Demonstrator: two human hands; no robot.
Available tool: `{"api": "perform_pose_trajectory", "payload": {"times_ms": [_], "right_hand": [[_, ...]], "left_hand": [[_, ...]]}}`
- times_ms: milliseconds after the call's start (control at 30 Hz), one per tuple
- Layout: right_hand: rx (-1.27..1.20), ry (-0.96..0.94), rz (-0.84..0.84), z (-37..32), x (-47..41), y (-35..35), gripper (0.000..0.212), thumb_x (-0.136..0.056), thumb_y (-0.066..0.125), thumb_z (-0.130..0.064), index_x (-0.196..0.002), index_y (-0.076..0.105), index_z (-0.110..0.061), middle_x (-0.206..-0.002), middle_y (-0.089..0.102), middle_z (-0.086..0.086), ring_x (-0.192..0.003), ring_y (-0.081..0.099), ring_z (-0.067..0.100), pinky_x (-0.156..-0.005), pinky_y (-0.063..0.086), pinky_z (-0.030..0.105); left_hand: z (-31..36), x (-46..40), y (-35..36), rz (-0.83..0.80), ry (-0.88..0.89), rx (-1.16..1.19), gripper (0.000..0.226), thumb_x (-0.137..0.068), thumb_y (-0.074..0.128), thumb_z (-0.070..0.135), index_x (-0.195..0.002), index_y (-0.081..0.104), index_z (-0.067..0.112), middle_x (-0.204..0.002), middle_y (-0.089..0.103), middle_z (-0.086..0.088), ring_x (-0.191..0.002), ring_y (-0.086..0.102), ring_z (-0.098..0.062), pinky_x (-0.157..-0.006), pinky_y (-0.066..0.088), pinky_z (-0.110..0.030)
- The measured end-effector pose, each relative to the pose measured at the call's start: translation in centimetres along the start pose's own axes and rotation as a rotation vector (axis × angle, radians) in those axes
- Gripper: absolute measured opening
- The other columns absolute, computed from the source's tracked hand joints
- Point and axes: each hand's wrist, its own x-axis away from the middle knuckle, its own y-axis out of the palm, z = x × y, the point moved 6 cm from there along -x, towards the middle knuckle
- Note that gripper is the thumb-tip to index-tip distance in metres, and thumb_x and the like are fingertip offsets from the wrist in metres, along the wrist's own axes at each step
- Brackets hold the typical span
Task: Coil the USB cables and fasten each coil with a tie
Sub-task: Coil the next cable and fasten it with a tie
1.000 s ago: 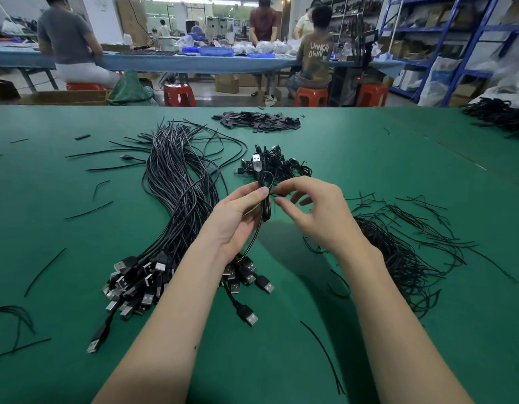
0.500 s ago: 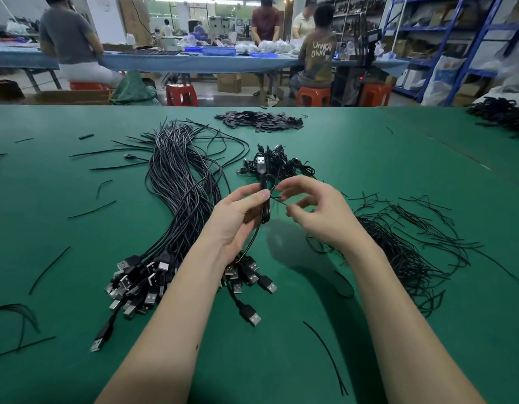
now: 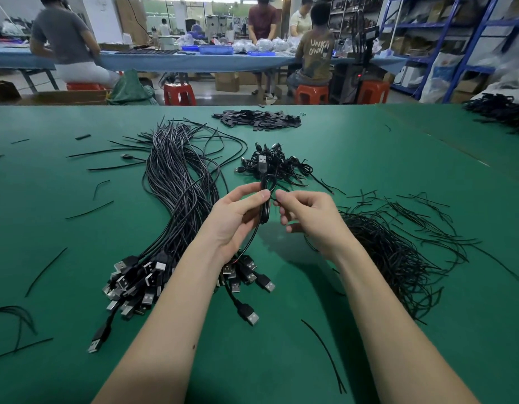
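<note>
Am watching left hand (image 3: 238,217) gripping coiled cable (image 3: 265,199) mid-tabletop; right hand (image 3: 305,217), fingers now closing in, pinching tie (image 3: 274,202) at coil — fastening starting, I judge.

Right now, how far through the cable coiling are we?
Done: a small heap of tied black cable coils lies at the far middle of the green table. In hand: the left hand holds one folded black USB cable while the right hand works at it. Left: the big bundle of loose black USB cables, clearly the larger share.
</note>
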Motion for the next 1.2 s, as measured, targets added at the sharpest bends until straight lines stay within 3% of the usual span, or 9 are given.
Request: {"api": "perform_pose_trajectory", "payload": {"times_ms": [67,133,367,600,700,833,900,1033,1200], "right_hand": [[-0.453,0.382,-0.092,1.8,0.5,1.5,0.025,-0.088,0.074,-0.026,-0.067,0.074,-0.012,-0.062,0.059,-0.004,-0.047,0.055,0.003,-0.041,0.045,0.012],[-0.571,0.484,-0.113,2.5,0.7,1.9,0.021,-0.086,0.074,-0.027,-0.071,0.074,-0.012,-0.065,0.062,-0.004,-0.048,0.057,0.002,-0.041,0.046,0.011],[0.424,-0.425,0.105,-1.9,0.7,-0.9,0.016,-0.09,0.073,-0.022,-0.102,0.07,-0.033,-0.103,0.072,-0.016,-0.08,0.072,0.01,-0.065,0.058,0.025],[0.782,-0.641,0.271,-2.9,1.6,-0.4,0.007,-0.088,0.078,-0.035,-0.093,0.079,-0.031,-0.094,0.073,-0.021,-0.067,0.066,0.004,-0.064,0.057,0.034],[0.525,-0.4,0.177,-1.5,0.5,-0.5,0.006,-0.09,0.076,-0.026,-0.088,0.081,-0.023,-0.083,0.076,-0.014,-0.059,0.065,0.009,-0.061,0.055,0.027],[-0.444,0.415,-0.149,1.8,1.0,1.3,0.01,-0.084,0.074,-0.015,-0.077,0.079,-0.01,-0.077,0.072,0.0,-0.052,0.059,0.004,-0.048,0.051,0.013],[-0.634,0.518,-0.213,2.1,1.5,1.9,0.01,-0.081,0.072,-0.014,-0.076,0.079,-0.009,-0.079,0.072,0.0,-0.052,0.059,0.004,-0.046,0.05,0.012],[0.03,0.078,-0.119,0.7,0.5,0.3,0.019,-0.09,0.072,-0.008,-0.104,0.076,-0.021,-0.101,0.077,-0.002,-0.065,0.068,0.012,-0.057,0.054,0.02],[0.538,-0.36,0.046,-1.4,0.5,-0.5,0.019,-0.082,0.084,-0.025,-0.093,0.075,-0.038,-0.09,0.074,-0.02,-0.063,0.069,0.015,-0.061,0.056,0.023]], "left_hand": [[0.2,0.1,0.3,-0.026,0.009,-0.006,0.03,-0.064,0.079,0.011,-0.094,0.073,0.015,-0.087,0.076,-0.006,-0.078,0.07,-0.013,-0.077,0.057,-0.023],[0.2,0.0,0.4,-0.022,0.01,0.009,0.031,-0.066,0.077,0.008,-0.096,0.071,0.012,-0.086,0.076,-0.006,-0.077,0.071,-0.014,-0.077,0.058,-0.023],[0.0,-0.1,-0.5,0.068,-0.037,0.077,0.016,-0.086,0.069,0.001,-0.098,0.068,0.011,-0.077,0.073,-0.002,-0.072,0.065,-0.014,-0.071,0.053,-0.023],[-0.1,-0.1,-0.5,0.056,-0.052,0.088,0.016,-0.087,0.069,0.002,-0.098,0.067,0.013,-0.077,0.073,-0.002,-0.072,0.066,-0.013,-0.071,0.052,-0.023],[0.0,-0.3,-0.6,0.053,-0.026,0.099,0.019,-0.082,0.071,0.001,-0.099,0.067,0.011,-0.079,0.073,-0.004,-0.075,0.067,-0.015,-0.078,0.054,-0.024],[-0.1,-0.3,-0.2,0.007,-0.006,0.028,0.028,-0.076,0.075,0.005,-0.103,0.068,0.01,-0.085,0.075,-0.007,-0.078,0.071,-0.016,-0.078,0.058,-0.025],[0.0,-0.2,0.0,-0.009,-0.013,0.032,0.035,-0.069,0.077,0.008,-0.102,0.068,0.009,-0.085,0.076,-0.008,-0.076,0.072,-0.015,-0.074,0.058,-0.023],[0.0,-0.4,-1.0,0.052,-0.028,0.038,0.027,-0.073,0.077,0.006,-0.099,0.069,0.009,-0.081,0.074,-0.005,-0.072,0.068,-0.014,-0.068,0.056,-0.023],[-0.5,-0.5,-1.0,0.059,-0.055,0.041,0.018,-0.085,0.071,0.001,-0.101,0.068,0.008,-0.08,0.073,-0.005,-0.074,0.067,-0.014,-0.07,0.055,-0.023]]}}
